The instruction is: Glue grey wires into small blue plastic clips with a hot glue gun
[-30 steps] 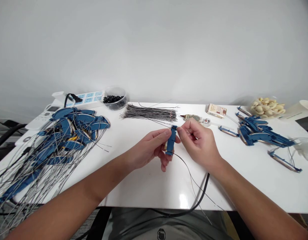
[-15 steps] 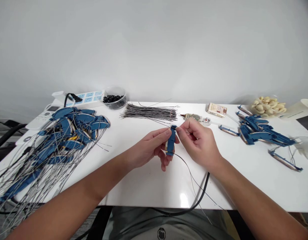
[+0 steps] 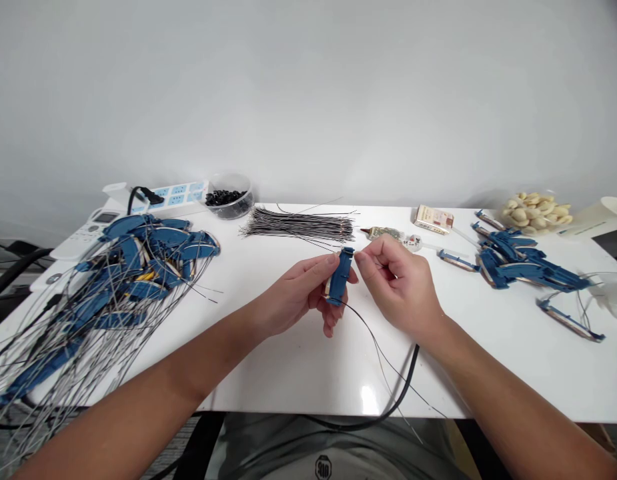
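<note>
Holding a narrow blue plastic piece (image 3: 340, 277) above the glossy white surface (image 3: 268, 380), the left hand (image 3: 305, 290) has its grip closed around it. The right hand (image 3: 401, 283) bunches its fingertips beside the piece's upper end; whether that grip holds anything, I cannot tell. Thin dark wires (image 3: 370, 333) trail from the lower end.

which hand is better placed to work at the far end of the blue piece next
Probably the right hand: its fingertips are close beside that end, while the left hand is busy holding the blue piece.
</note>
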The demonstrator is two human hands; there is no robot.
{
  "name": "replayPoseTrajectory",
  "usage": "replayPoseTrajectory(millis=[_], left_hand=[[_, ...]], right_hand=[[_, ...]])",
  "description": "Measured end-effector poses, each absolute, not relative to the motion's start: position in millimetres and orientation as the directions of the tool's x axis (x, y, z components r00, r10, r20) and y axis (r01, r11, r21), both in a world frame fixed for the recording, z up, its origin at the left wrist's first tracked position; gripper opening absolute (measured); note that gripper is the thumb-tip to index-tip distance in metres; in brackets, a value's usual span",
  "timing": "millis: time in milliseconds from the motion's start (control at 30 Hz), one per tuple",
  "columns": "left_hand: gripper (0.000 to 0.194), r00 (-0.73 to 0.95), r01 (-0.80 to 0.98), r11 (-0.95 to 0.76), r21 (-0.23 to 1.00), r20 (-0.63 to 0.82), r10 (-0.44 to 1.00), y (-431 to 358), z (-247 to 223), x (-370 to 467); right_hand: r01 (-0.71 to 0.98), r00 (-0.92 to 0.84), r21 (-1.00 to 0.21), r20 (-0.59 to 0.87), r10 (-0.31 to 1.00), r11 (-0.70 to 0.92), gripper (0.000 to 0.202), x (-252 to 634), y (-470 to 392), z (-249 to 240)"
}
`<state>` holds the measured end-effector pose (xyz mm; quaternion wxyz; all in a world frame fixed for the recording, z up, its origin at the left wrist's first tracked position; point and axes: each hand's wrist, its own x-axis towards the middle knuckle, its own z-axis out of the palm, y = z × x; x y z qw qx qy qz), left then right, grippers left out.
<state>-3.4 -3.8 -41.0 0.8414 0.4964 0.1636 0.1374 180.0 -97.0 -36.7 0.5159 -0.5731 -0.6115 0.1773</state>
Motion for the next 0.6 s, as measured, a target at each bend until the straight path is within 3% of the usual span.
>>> replayPoseTrajectory(millis=[600], left_hand=[[0.043,0.919,-0.074,0.46,0.885,-0.118,0.375,-5.3,-38.7,-2.7]], right_hand=[[0.541,0.192,-0.802,0.41,0.892,0.252,0.022,179.4,-97.5,-36.7]])
